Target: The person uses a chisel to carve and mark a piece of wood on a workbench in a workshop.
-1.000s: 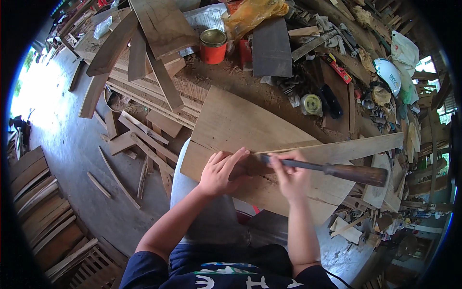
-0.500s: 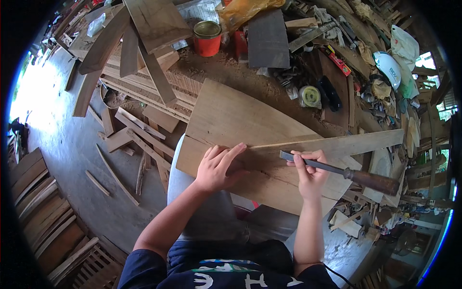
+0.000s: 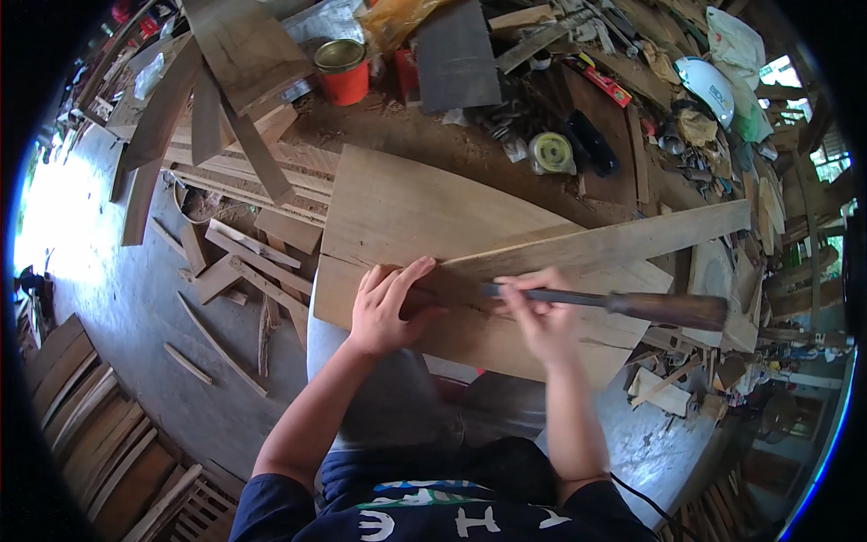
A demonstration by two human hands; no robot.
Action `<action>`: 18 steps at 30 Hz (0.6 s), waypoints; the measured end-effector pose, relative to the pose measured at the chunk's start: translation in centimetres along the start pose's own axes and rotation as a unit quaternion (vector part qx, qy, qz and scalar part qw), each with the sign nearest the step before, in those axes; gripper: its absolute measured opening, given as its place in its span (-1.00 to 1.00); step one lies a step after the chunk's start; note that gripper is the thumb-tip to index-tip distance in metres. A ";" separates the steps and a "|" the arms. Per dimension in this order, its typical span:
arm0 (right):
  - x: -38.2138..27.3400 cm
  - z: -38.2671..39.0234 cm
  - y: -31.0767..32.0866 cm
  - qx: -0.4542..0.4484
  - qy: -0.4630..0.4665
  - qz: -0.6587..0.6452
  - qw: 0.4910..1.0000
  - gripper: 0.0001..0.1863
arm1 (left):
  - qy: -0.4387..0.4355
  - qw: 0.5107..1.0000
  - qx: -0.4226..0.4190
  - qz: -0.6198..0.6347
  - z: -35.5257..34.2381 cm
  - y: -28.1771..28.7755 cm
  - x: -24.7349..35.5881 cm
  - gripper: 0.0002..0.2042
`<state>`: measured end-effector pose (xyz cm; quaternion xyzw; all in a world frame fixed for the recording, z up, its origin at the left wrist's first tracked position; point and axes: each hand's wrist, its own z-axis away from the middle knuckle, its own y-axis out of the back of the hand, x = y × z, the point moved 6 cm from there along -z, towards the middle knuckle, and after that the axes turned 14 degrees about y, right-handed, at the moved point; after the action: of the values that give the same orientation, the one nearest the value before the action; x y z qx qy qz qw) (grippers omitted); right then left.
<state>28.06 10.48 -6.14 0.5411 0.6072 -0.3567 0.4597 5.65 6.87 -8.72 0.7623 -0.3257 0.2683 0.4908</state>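
My left hand (image 3: 390, 309) grips the left end of a long wooden slat (image 3: 614, 240), its fingers at the upper edge and its thumb lower down. Beneath the slat lies a broad wooden panel (image 3: 388, 203) with a dark crack near its lower right, above my lap. A chisel (image 3: 578, 297) with a brown wooden handle is held in my right hand (image 3: 542, 316), which is slightly blurred. My right fingers close round the steel shank near the blade, and the handle points right. The blade's tip is at the slat's lower side, a little right of my left hand; whether it touches is unclear.
Beyond the panel, a dusty bench holds a red can (image 3: 343, 77), a dark grey sheet (image 3: 458, 59), a tape roll (image 3: 551, 153), a red level (image 3: 603, 83) and a white helmet (image 3: 704, 90). Wood offcuts (image 3: 257, 253) litter the floor at left; stacked boards (image 3: 99, 425) stand lower left.
My right hand has brought the chisel left and slightly down, nearer my left hand, with its handle now more level. My left hand keeps its place on the slat. The whole view has shifted slightly.
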 end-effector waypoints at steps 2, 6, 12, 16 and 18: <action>0.2 0.4 -2.5 -0.033 0.030 0.040 0.998 -0.86 | 0.004 1.000 0.000 0.005 0.0 0.0 -0.1 -0.30; -1.5 -0.4 -1.9 -0.060 0.067 0.097 0.991 -0.87 | 0.017 1.000 -0.003 -0.009 0.0 0.4 -0.5 -0.30; -0.8 -0.3 0.7 0.011 0.021 0.027 0.999 -0.87 | -0.001 1.000 -0.006 -0.018 0.1 0.3 -0.3 -0.30; 0.3 0.8 -3.6 -0.042 0.024 0.010 0.999 -0.87 | 0.011 1.000 -0.021 -0.009 -0.1 0.3 -0.3 -0.31; 0.0 0.7 -4.1 -0.057 0.043 0.017 0.997 -0.87 | 0.013 1.000 -0.029 -0.001 -0.2 0.1 -0.2 -0.31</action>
<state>24.17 9.20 -6.59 0.5392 0.6365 -0.2902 0.4690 5.38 7.03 -8.76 0.7445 -0.3263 0.2687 0.5167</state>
